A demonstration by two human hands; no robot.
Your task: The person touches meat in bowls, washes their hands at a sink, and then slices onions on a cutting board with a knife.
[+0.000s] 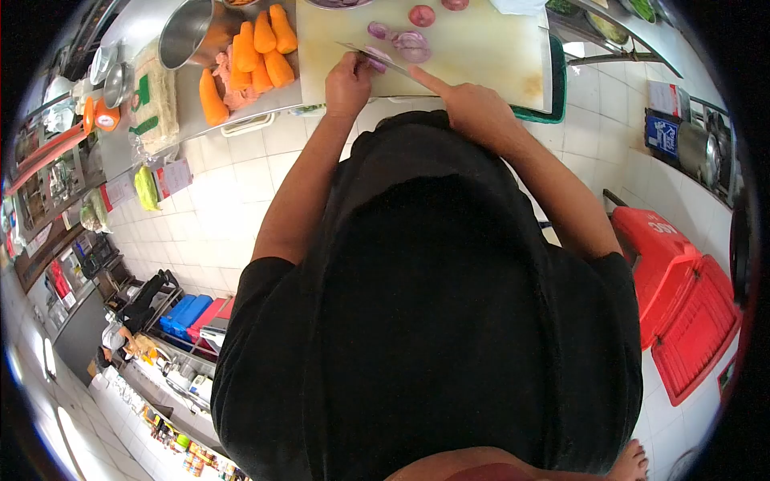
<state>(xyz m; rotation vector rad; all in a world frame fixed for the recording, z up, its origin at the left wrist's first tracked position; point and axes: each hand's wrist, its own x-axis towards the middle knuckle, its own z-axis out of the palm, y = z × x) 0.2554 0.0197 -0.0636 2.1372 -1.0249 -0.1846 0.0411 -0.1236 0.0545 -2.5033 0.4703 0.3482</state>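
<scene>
My right hand (473,103) grips a knife (391,62), its index finger stretched along the back of the blade. The blade points left across a piece of red onion (375,59) on the pale cutting board (481,72). Bent fingers of my left hand (349,86) press on that onion piece at the board's front edge, close to the blade. Just beyond the knife lie cut red onion pieces (411,46), and a smaller piece (378,30) sits to their left. Farther back is a whole red onion (421,16).
Peeled carrots (261,52) are heaped left of the board, beside a metal pot (188,36). A green tray (553,88) shows under the board's right side. A red bin (658,256) with its lid hanging stands at right. Another person (120,337) is far off at left.
</scene>
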